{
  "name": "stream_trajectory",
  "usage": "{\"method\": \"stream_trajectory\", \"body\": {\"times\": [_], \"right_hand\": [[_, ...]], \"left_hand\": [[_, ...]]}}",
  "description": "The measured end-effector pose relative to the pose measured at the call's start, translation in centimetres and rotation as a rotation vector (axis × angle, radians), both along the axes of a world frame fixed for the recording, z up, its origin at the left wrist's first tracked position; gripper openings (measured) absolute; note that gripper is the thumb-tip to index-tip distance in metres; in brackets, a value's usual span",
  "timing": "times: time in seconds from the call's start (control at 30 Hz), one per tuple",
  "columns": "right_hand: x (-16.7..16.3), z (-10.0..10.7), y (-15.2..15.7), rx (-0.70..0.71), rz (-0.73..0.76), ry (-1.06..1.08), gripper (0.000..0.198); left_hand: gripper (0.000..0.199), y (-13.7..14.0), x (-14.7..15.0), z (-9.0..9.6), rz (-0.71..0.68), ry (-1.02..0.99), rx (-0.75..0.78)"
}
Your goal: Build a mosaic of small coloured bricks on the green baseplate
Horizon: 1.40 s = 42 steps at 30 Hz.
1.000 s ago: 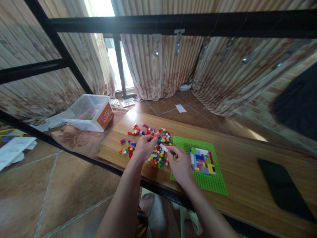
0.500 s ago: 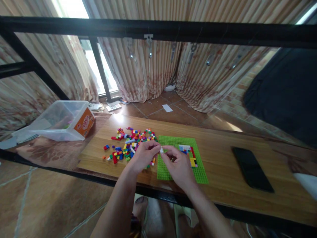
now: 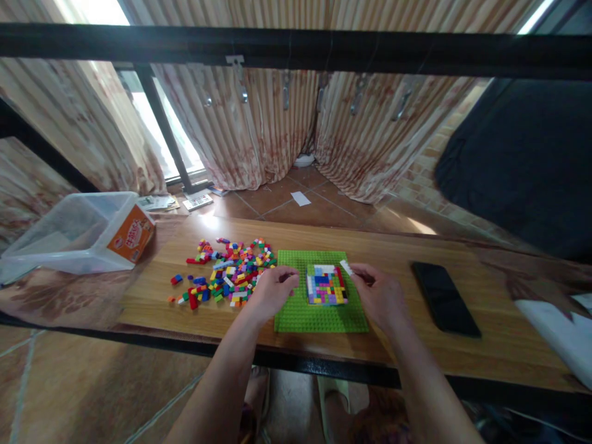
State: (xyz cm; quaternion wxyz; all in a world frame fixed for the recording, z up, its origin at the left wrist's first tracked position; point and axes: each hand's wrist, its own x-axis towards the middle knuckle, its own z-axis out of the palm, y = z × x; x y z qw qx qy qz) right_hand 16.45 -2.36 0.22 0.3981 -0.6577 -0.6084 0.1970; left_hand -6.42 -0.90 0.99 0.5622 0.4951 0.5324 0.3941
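Note:
My right hand (image 3: 382,295) pinches a white toy brick (image 3: 346,267) by one end, just over the right edge of the brick build. That build, a square block of many colours (image 3: 327,285), sits on a green studded baseplate (image 3: 296,320). Left of it, my left hand (image 3: 276,291) hovers over the plate's left edge. Its fingers are loosely bent, the thumb a little apart from the forefinger, and no brick shows between them. Beyond that hand spreads a pile of loose coloured bricks (image 3: 235,271), partly covered by it.
A black phone (image 3: 444,299) lies on the wooden table (image 3: 393,345) to the right. At the far left stands a clear plastic box (image 3: 87,256) with an orange label. White paper (image 3: 550,333) is at the right edge. A dark rail (image 3: 296,49) crosses above.
My hands were together at the plate's left side around a small white piece. They have parted, the right moving rightward with the white brick. The whole build now shows; the view has shifted.

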Motion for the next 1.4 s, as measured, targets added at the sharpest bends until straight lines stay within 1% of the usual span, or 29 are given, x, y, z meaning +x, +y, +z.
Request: {"method": "stream_trajectory", "body": {"times": [0.27, 0.4, 0.63, 0.87, 1.13, 1.23, 1.3, 1.4], "right_hand": [[-1.1, 0.2, 0.6, 0.106, 0.192, -0.097, 0.024], [-1.4, -0.1, 1.4, 0.131, 0.232, -0.109, 0.022], [-1.3, -0.5, 1.7, 0.121, 0.237, -0.057, 0.021], [-1.0, -1.1, 1.9, 0.083, 0.221, 0.048, 0.017], [-0.4, -1.0, 1.9, 0.086, 0.119, 0.103, 0.019], [-0.6, -1.0, 1.9, 0.049, 0.151, 0.138, 0.019], [-0.9, -1.0, 1.9, 0.027, 0.180, 0.125, 0.018], [-1.1, -0.8, 1.8, 0.023, 0.185, 0.044, 0.015]], "left_hand": [[0.016, 0.2, 0.7, -0.2, -0.028, 0.038, 0.018], [0.016, 0.2, 0.9, -0.1, -0.027, 0.042, -0.001], [0.013, 0.2, 1.2, 0.5, -0.039, 0.045, -0.017], [0.015, 0.3, 0.9, -0.1, -0.045, 0.068, 0.001], [0.020, 0.1, 0.9, 0.7, -0.060, 0.125, 0.001], [0.019, 0.1, 0.9, 0.7, -0.058, 0.123, 0.007], [0.019, 0.2, 0.8, 0.5, -0.062, 0.127, 0.025], [0.020, 0.2, 0.8, 0.2, -0.070, 0.136, 0.048]]}}
